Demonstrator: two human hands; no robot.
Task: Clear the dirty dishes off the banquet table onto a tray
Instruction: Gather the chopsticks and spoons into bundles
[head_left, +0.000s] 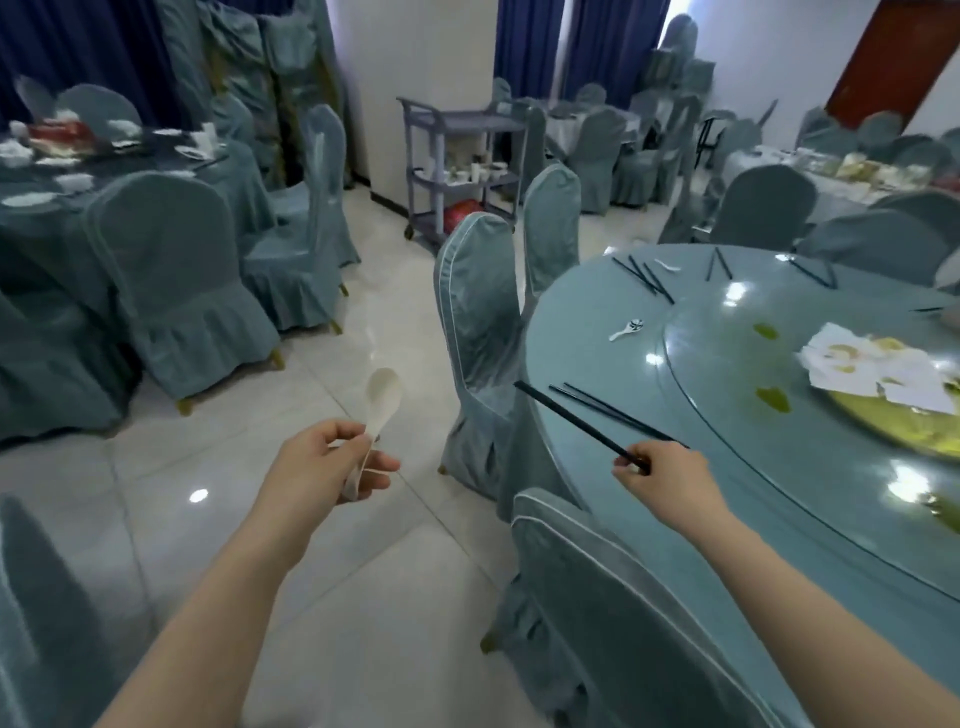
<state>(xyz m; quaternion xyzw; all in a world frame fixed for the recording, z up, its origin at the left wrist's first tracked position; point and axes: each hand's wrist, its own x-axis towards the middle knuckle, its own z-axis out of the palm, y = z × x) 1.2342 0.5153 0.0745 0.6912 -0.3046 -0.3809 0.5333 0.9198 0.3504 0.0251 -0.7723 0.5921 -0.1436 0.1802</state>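
Head view. Left hand (332, 457) held out over the floor, well clear of the banquet table (597, 364), fingers curled round the handles of the white spoons (376, 415); 1 bowl stood up above the fist, and what looked like a 2nd handle hung below, count uncertain.

Right hand (657, 473) at the near table edge, thumb and fingers pinching the near end of a black chopstick (576, 423). Its long axis ran up and left from the hand, far tip out past the rim above a covered chair (483, 332).

Just beside it, 2 loose chopsticks (613, 410) lay flat on the cloth, roughly parallel to the held stick, near ends close to the right knuckles. Judged these the next pick: right hand much the nearer, left hand well apart and already full.

Farther along the rim: a patterned spoon (628, 328) by the glass turntable (779, 395), then more chopstick pairs (647, 278) at the far side. Soiled napkins (878, 369) and yellow smears on the turntable.

No tray identified. A grey service cart (462, 171) stood by the pillar, well away, crockery on its middle shelf; presumably the drop point, though that was a guess.
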